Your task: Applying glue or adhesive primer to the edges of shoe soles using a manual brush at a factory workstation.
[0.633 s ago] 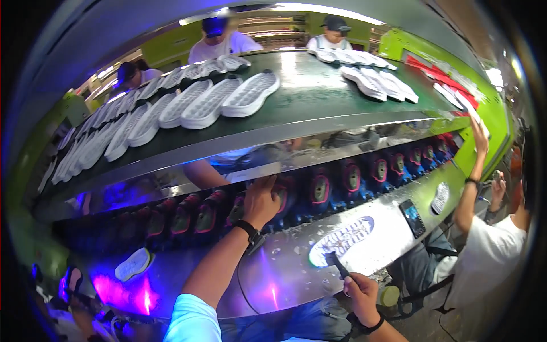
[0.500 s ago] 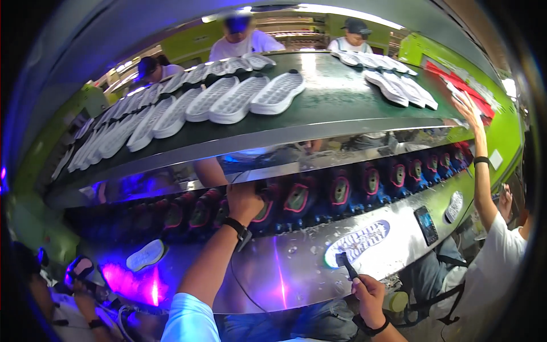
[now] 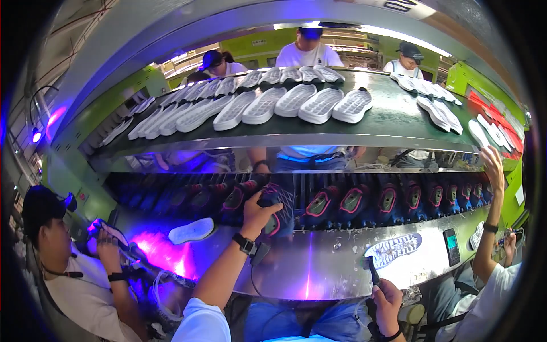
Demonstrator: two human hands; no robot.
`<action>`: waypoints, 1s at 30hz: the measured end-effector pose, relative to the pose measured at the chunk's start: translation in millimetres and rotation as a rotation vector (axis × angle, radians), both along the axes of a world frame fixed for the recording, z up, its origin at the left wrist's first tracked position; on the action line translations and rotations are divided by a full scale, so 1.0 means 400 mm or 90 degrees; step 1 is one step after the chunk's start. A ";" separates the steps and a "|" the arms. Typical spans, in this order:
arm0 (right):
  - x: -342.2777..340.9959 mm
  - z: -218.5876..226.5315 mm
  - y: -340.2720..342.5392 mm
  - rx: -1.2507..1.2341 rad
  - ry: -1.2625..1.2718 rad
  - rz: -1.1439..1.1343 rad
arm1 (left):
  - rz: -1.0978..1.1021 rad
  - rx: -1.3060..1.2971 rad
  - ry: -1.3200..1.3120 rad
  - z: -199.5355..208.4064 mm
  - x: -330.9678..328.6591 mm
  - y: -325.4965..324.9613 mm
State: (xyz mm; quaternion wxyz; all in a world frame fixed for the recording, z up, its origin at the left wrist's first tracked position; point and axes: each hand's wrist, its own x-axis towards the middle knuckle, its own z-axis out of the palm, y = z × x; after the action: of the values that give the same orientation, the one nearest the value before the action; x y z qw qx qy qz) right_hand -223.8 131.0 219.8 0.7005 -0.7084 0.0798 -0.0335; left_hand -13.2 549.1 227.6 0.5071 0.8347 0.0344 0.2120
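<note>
My left hand [image 3: 259, 215] is closed round a dark shoe upper [image 3: 285, 199] with pale crossed laces and a pink edge. It is held at the lower rack, tilted. In my right hand [image 3: 387, 302] is a black-handled brush [image 3: 374, 271], gripped by the handle. The brush's head touches the near left end of a white-and-blue shoe sole [image 3: 399, 249], which lies flat on the metal work ledge [image 3: 336, 279]. Another white sole [image 3: 192, 231] lies on the ledge to the left, near a purple light patch.
Several dark shoe uppers [image 3: 387, 199] with pink edges stand in the lower rack. White soles [image 3: 319, 105] line the green belt [image 3: 393, 117] above. A phone [image 3: 451, 247] lies at the right. Co-workers sit on both sides [image 3: 85, 290] and across the belt.
My left hand, earlier reaching into the rack, now shows the dark shoe upper in its grip, pulled out from the row. The brush stays at the sole. The whole view has shifted.
</note>
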 end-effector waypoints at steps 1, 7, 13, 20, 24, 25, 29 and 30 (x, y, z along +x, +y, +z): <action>-0.011 0.004 0.004 0.009 0.007 0.008 | -0.087 -0.279 0.080 0.008 -0.046 0.012; -0.036 0.008 0.051 -0.110 -0.005 0.036 | -0.128 -0.618 0.142 0.072 -0.264 -0.026; -0.011 0.048 0.111 -0.255 -0.058 0.092 | -0.141 -0.052 -0.019 0.040 -0.411 -0.111; 0.005 0.025 0.127 -0.264 0.080 0.152 | -0.186 0.358 -0.159 0.024 -0.562 -0.220; 0.000 -0.027 0.153 -0.147 0.161 0.196 | -0.161 0.343 -0.149 -0.028 -0.642 -0.232; 0.003 -0.032 0.165 -0.173 0.167 0.203 | -0.165 0.367 -0.162 -0.041 -0.657 -0.227; 0.017 -0.071 0.202 -0.246 0.132 0.221 | -0.158 0.397 -0.181 -0.079 -0.703 -0.218; 0.018 -0.077 0.209 -0.257 0.116 0.214 | -0.160 0.404 -0.187 -0.084 -0.710 -0.216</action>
State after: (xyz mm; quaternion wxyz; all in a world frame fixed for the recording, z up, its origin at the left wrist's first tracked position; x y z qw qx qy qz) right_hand -216.6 214.6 189.0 0.5305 -0.8372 0.0153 0.1320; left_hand -297.3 462.8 193.9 0.2447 0.9087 -0.2092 0.2657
